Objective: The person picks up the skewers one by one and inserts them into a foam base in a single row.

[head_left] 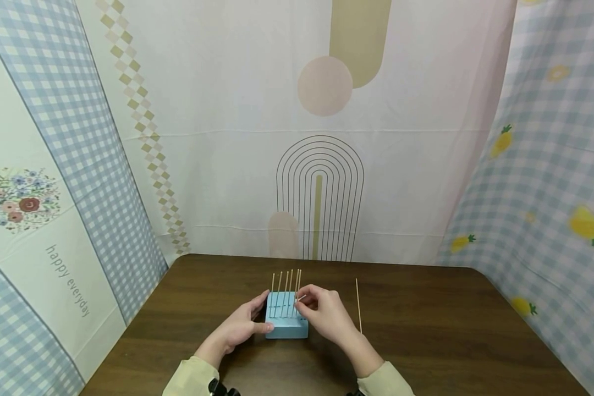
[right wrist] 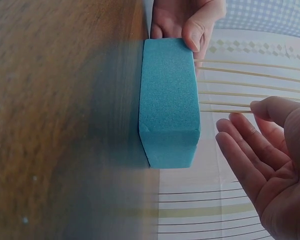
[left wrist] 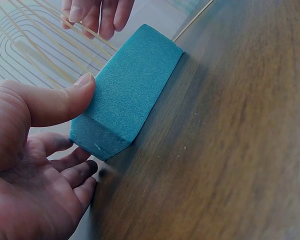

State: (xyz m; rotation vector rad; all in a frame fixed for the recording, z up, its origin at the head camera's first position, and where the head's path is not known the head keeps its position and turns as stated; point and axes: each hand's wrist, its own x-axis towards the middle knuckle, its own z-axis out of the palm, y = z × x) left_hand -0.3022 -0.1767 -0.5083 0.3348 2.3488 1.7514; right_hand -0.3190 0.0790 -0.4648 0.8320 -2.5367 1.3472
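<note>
A light blue foam block (head_left: 287,331) stands on the table with several thin bamboo skewers (right wrist: 250,81) upright in its top. My left hand (head_left: 241,325) holds the block at its left end, the thumb on the front face and the fingers around the side. At the block's right part, my right hand (head_left: 326,316) pinches one bamboo skewer (right wrist: 224,111) between thumb and index finger. That skewer's lower end meets the top of the block. In the right wrist view the other right-hand fingers extend loosely beside it.
Another skewer (head_left: 358,308) lies on the brown wooden table (head_left: 440,330), to the right of the block and partly behind my right forearm. A patterned cloth (head_left: 227,181) hangs behind the table, with checked cloths at both sides.
</note>
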